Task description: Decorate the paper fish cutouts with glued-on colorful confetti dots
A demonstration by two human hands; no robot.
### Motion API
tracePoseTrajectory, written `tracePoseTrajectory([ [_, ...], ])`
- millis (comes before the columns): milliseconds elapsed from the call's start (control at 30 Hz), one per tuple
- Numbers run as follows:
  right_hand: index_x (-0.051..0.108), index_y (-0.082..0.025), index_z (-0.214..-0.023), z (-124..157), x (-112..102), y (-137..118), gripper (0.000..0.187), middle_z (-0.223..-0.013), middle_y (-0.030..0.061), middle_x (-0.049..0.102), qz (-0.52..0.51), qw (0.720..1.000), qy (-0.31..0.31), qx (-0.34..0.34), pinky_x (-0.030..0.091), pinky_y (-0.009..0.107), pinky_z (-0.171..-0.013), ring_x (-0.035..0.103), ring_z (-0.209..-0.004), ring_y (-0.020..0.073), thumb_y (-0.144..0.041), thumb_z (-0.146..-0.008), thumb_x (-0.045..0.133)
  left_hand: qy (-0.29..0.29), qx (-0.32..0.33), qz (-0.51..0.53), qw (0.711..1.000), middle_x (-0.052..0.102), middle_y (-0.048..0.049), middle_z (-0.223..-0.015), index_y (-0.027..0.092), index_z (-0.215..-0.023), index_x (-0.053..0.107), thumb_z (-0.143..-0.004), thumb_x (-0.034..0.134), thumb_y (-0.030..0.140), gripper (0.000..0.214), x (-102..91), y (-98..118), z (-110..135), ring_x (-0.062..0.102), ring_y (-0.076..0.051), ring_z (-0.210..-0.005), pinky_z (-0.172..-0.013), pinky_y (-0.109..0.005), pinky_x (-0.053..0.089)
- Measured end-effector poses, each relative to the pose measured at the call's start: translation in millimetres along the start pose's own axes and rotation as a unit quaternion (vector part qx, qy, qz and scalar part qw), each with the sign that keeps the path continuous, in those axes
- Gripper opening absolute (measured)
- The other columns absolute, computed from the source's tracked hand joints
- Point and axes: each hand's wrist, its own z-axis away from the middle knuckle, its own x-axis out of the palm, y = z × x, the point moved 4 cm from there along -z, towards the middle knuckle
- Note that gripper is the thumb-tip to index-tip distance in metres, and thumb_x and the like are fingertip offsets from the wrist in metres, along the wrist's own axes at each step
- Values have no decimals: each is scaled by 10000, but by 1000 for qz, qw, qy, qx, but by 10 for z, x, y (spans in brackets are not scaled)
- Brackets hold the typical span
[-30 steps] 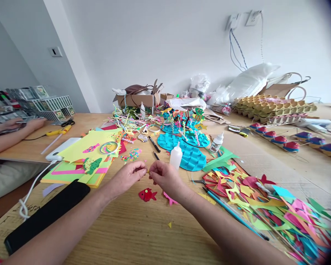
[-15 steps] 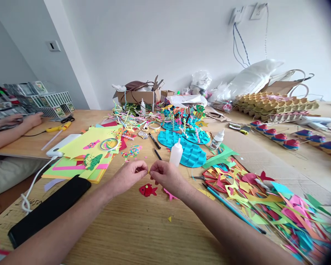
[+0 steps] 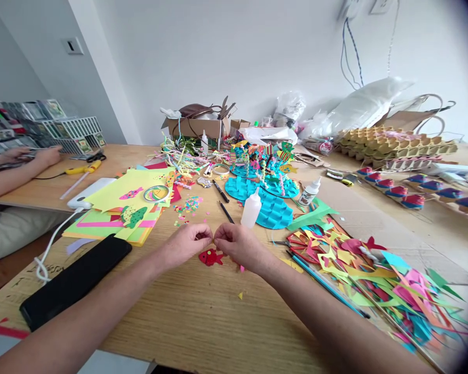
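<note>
My left hand (image 3: 191,241) and my right hand (image 3: 237,244) meet fingertip to fingertip above the table, thumbs and forefingers pinched. Whatever lies between the fingertips is too small to make out. Just below them a red paper fish (image 3: 210,257) with a yellow dot lies flat. A pink paper piece (image 3: 242,268) peeks out, mostly hidden under my right hand. Behind the hands stands a white squeeze bottle (image 3: 251,209), beside a dark pen (image 3: 226,212). Small coloured paper dots (image 3: 189,205) are scattered beyond my left hand.
Blue woven paper discs (image 3: 273,214) carry paper fish and curls at the back. Paper scraps (image 3: 398,296) and scissors (image 3: 283,242) lie right. Yellow sheets (image 3: 113,195) and a black phone-like slab (image 3: 76,280) sit left. Another person's hands (image 3: 49,155) show far left.
The camera view has shifted slightly. My hands stay pinched together and sit a little closer to the red fish, now covering more of the pink piece.
</note>
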Motion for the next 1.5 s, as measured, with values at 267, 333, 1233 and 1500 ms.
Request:
tracePoseTrajectory([
  [267, 587, -155, -728, 33, -2, -57, 112, -578, -28, 574, 33, 999, -16, 4, 304, 171, -443, 478, -509, 74, -147, -723, 476, -6, -10, 25, 1000, 489, 44, -591, 157, -651, 514, -719, 426, 261, 152, 16, 2, 47, 464, -116, -593, -536, -205, 338],
  [333, 588, -153, -732, 33, 4, -58, 113, -575, -29, 570, 40, 999, -18, 4, 302, 167, -437, 469, -504, 72, -142, -721, 476, -8, -20, 33, 999, 504, 44, -583, 159, -650, 517, -718, 428, 252, 146, 19, 10, 53, 475, -115, -581, -523, -201, 335],
  [1233, 650, -158, -722, 46, 182, -127, 154, -744, 30, 614, 230, 964, -101, -84, 347, 191, -569, 520, -642, 111, -114, -701, 503, 96, 155, -204, 962, 592, -25, -799, 164, -801, 544, -787, 399, 29, 200, 215, -177, 468, 539, -155, -787, -721, -265, 437],
  [1500, 650, -163, -758, 5, 246, -121, 161, -777, 46, 626, 283, 948, -109, -94, 349, 213, -577, 551, -692, 138, -163, -740, 490, 95, 139, -200, 965, 591, -41, -826, 158, -804, 543, -749, 376, -13, 245, 219, -197, 475, 535, -168, -817, -751, -284, 439],
])
